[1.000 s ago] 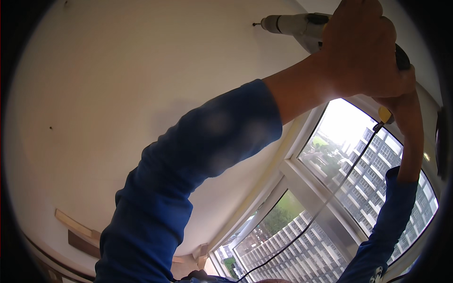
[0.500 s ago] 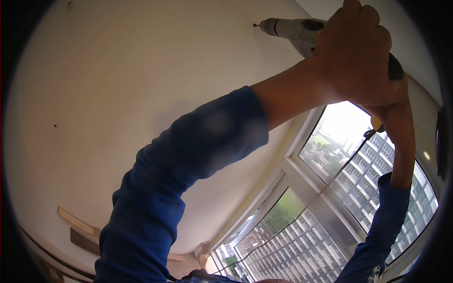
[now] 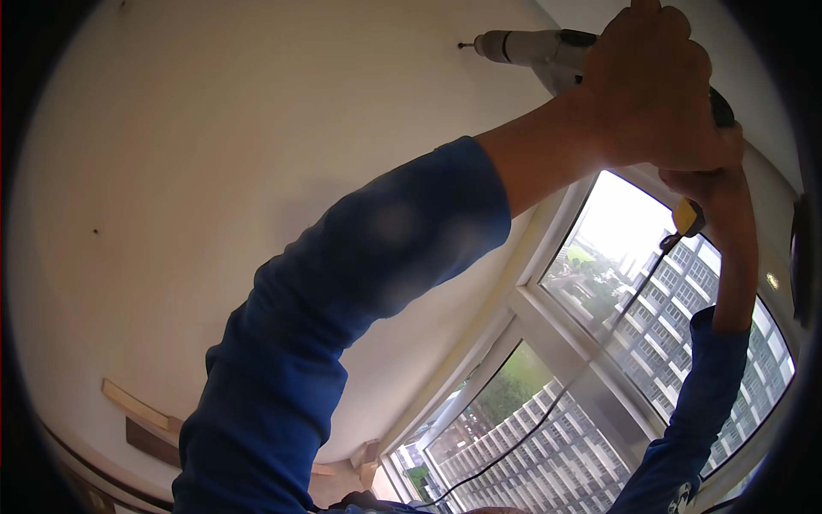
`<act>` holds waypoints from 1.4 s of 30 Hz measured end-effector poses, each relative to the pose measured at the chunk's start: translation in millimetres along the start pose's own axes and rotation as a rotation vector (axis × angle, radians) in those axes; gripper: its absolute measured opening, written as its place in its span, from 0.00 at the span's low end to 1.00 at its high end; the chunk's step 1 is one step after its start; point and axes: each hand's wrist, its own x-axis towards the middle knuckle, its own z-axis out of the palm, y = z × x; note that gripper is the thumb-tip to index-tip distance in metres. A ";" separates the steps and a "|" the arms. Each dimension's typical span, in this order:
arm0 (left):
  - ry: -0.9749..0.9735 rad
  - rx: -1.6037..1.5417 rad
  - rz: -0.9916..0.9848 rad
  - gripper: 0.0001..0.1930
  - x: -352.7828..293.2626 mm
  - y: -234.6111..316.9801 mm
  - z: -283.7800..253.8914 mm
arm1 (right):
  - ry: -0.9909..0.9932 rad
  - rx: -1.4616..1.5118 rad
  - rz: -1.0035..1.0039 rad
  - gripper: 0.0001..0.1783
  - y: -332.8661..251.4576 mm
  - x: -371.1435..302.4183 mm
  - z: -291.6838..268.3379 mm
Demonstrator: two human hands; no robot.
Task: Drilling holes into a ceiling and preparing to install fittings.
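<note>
A corded power drill with a grey body lies across the upper right. Its thin drill bit points left, with the tip at a small dark spot on the pale ceiling surface. My left hand is wrapped round the drill's body and hides much of it. Just below, my right hand closes round the handle, whose yellow and black lower end sticks out beneath. From there a black cord hangs down to the lower middle. Any trigger is hidden by the hands.
Large windows in pale frames fill the lower right, with high buildings outside. Wooden pieces stand out at the lower left. Small dark marks dot the pale surface. A dark object sits at the right rim.
Both hands and the drill's rear have shifted slightly up. My left sleeve has moved right and up. More of the yellow handle end shows, and the cord has swung into a different curve.
</note>
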 end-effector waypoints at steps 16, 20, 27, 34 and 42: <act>0.077 0.011 -0.001 0.25 -9.6 -2.1 2.7 | 0.195 -0.036 -0.255 0.30 -17.2 -21.7 24.4; 0.192 0.063 -0.038 0.23 -16.4 -1.7 15.1 | 0.168 -0.128 -0.330 0.27 -5.8 -15.3 19.9; 0.273 0.050 -0.011 0.23 -6.6 -4.9 25.0 | 0.182 -0.158 -0.364 0.28 5.3 -1.9 9.5; 0.158 -0.064 -0.048 0.24 -9.6 -8.6 25.1 | 0.157 0.009 -0.205 0.32 6.2 -4.2 21.9; 0.181 -0.118 -0.036 0.24 -9.1 -9.1 28.5 | 0.203 -0.082 -0.256 0.34 -0.1 -5.6 15.8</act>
